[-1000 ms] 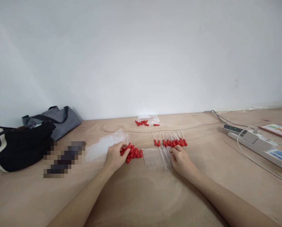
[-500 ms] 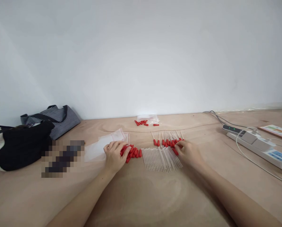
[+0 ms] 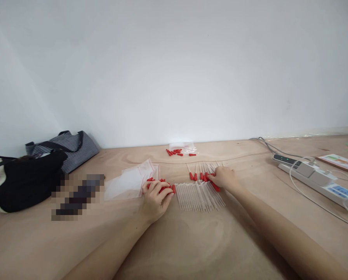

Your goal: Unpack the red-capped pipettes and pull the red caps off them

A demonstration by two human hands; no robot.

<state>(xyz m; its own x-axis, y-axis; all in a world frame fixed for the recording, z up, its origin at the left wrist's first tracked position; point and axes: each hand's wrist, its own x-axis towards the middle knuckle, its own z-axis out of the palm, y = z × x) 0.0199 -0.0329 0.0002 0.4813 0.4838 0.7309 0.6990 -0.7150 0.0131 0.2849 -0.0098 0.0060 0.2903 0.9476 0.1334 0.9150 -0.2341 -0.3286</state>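
A pile of red rubber dropper bulbs [image 3: 164, 189] lies left of the middle, under my left hand [image 3: 156, 200]. My left fingers curl over it, and the thumb and index finger close at a bulb [image 3: 173, 189] on its right edge. Beside the pile, clear thin dropper tubes [image 3: 195, 196] lie in a row. Behind them is a row of tubes fitted with red bulbs [image 3: 193, 176]. My right hand [image 3: 225, 177] is at that row's right end, fingers pinched at a red bulb and partly hiding it. One bulb [image 3: 215, 186] sticks out below my right fingers.
Clear zip bags [image 3: 133, 181] lie behind my left hand. Near the wall are more red bulbs [image 3: 174, 152] and a small bag [image 3: 181, 146]. A black bag [image 3: 31, 179] and striped bag [image 3: 80, 149] stand left. A power strip [image 3: 322, 181] with cables lies right.
My left hand has shifted right and nearer to me, over the front of the bulb pile. My right hand has moved slightly left and up, over the right end of the bulb-fitted tubes.
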